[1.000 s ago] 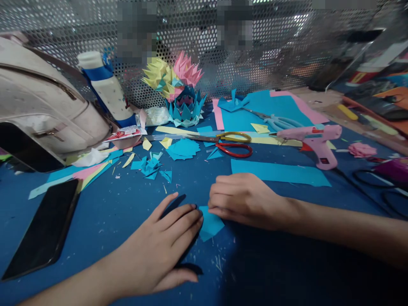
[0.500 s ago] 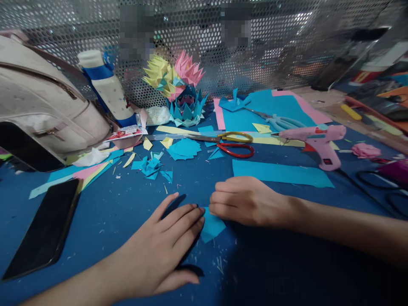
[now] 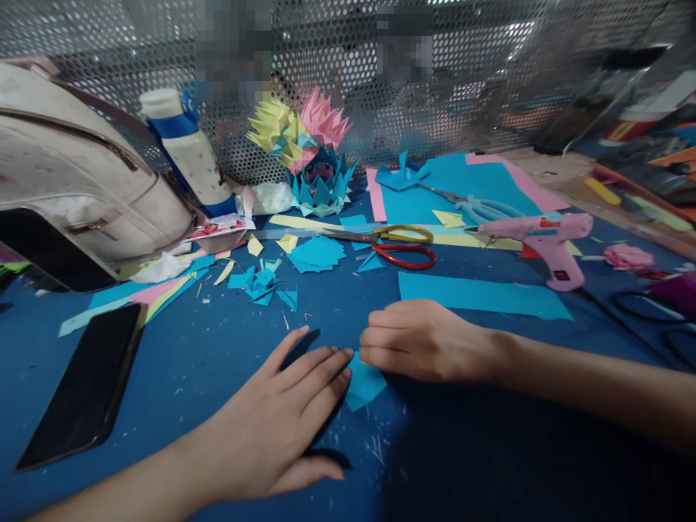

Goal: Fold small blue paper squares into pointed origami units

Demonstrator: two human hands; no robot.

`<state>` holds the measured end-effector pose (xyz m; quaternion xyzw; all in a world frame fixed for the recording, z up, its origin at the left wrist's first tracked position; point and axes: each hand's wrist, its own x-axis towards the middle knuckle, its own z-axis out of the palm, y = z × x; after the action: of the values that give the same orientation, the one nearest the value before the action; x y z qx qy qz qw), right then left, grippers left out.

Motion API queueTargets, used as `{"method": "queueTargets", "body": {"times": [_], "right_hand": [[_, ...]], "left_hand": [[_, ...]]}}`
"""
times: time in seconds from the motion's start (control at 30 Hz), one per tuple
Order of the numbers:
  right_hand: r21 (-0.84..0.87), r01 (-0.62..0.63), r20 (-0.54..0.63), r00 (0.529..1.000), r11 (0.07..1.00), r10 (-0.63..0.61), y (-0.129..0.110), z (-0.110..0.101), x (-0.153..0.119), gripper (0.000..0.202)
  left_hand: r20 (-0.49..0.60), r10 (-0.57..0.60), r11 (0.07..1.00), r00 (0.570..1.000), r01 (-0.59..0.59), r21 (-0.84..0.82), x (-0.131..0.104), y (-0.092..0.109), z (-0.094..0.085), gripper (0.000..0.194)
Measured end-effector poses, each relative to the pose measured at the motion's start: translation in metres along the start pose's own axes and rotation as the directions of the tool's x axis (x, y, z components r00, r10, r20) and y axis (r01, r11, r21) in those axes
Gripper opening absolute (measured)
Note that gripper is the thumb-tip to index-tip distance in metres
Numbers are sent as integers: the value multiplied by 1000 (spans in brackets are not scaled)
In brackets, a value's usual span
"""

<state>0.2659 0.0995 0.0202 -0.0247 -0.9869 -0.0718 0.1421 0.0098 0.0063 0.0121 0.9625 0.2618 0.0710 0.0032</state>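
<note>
A small piece of blue paper (image 3: 366, 384) lies on the dark blue table between my two hands. My left hand (image 3: 293, 406) rests flat with fingers stretched out, and its fingertips press on the paper's left edge. Curled at the paper's upper right edge is my right hand (image 3: 421, 341), its fingers closed; the fingertips are hidden beneath it. Beyond the right hand lies a blue paper strip (image 3: 483, 296). Scissors (image 3: 380, 235) with one yellow and one red handle sit farther back, near blue paper scraps (image 3: 261, 283).
A black phone (image 3: 81, 388) lies at the left, before a pale backpack (image 3: 109, 174) and a bottle (image 3: 190, 156). Folded paper flowers (image 3: 320, 177) stand at the back. A pink glue gun (image 3: 560, 243), its cord trailing right, lies near light-blue-handled scissors (image 3: 486, 209) on paper sheets.
The surroundings have shifted slightly rightward in the view. Both hands and the small blue paper hold nearly the same positions relative to one another.
</note>
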Motion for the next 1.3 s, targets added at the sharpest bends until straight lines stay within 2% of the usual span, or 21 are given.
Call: {"method": "queueTargets", "body": {"times": [0.2,0.37,0.63,0.83,0.97,1.07,1.17,1.23,1.3], "right_hand": [[64,-38,23,999,997,37,2,-2,2,50],[112,-104,96,991,988,94,1,-1,-2,42],[71,-161,119,981,984,152,-7,-2,0,35],[76,-201,262,949,977,175,-14,-14,9,13],[45,-198,335,926,979,172,-17,-19,9,11],[38,-210,343,921,977,184,-17,-20,7,11],[127,-339,271,916,932,296,-16,-14,6,23],[231,-468,210,880,853,426,-16,-7,6,14],[291,-549,211,836,783,507,-18,-1,6,14]], "left_hand": [[9,22,1000,1000,-22,-3,2,0,-3,73],[30,33,999,999,-33,-8,2,-1,-5,71],[-20,45,999,999,-44,17,4,1,-3,68],[-41,47,997,998,-45,67,3,2,-4,68],[-31,34,998,999,-33,55,1,2,-3,67],[-20,19,1000,1000,-19,15,0,0,-1,66],[3,15,999,1000,-15,-29,-1,-1,-1,64],[-6,17,999,1000,-17,-42,0,-1,0,63],[-32,5,999,999,-7,-53,0,-1,0,61]]}}
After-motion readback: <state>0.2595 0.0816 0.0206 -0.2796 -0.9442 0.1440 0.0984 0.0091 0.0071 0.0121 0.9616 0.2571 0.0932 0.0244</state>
